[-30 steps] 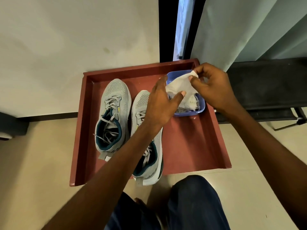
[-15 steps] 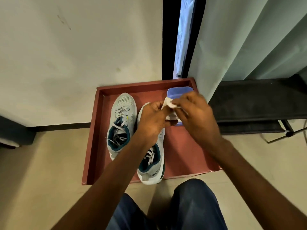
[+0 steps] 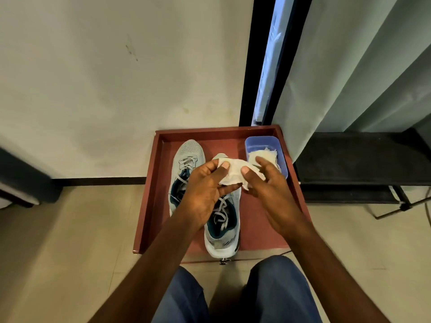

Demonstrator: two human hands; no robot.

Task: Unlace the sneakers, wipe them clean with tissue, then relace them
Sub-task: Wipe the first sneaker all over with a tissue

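Centre frame, both hands are holding one white tissue (image 3: 235, 172) w/ a soft, crumpled, cloth-like look; left hand (image 3: 207, 190) is pinching its left end btwn thumb & fingers, right hand (image 3: 268, 183) is gripping the right end, thumb pressing on top. Tissue is hanging in the air above the toe of the right-hand sneaker (image 3: 224, 227), not clearly touching it.

Sneakers: grey knit mesh uppers, teal lining, white rubbery soles, flat grey laces still threaded & lying loose. Left-hand sneaker (image 3: 187, 157) is sitting a bit higher in the frame, toe pointing to the top edge; the two are lying just beside each other, lengthwise.

Upper right of the tray, a small rounded-rectangular blue plastic tub (image 3: 283, 159) is holding a wad of more white tissues (image 3: 268, 155).

All of it is resting in a shallow reddish-brown tray (image 3: 149, 194) w/ raised rim & matte finish, sitting on a pale beige tiled floor (image 3: 70, 241). Off-white wall (image 3: 93, 78) w/ a few scuffs is filling the upper left, dark skirting along its base. Black door frame (image 3: 247, 66) is running down top centre; pale green curtain (image 3: 349, 66) is hanging upper right. Dark low shelf (image 3: 361, 159) is standing at right. Blue trouser knees (image 3: 275, 292) are showing at the bottom.
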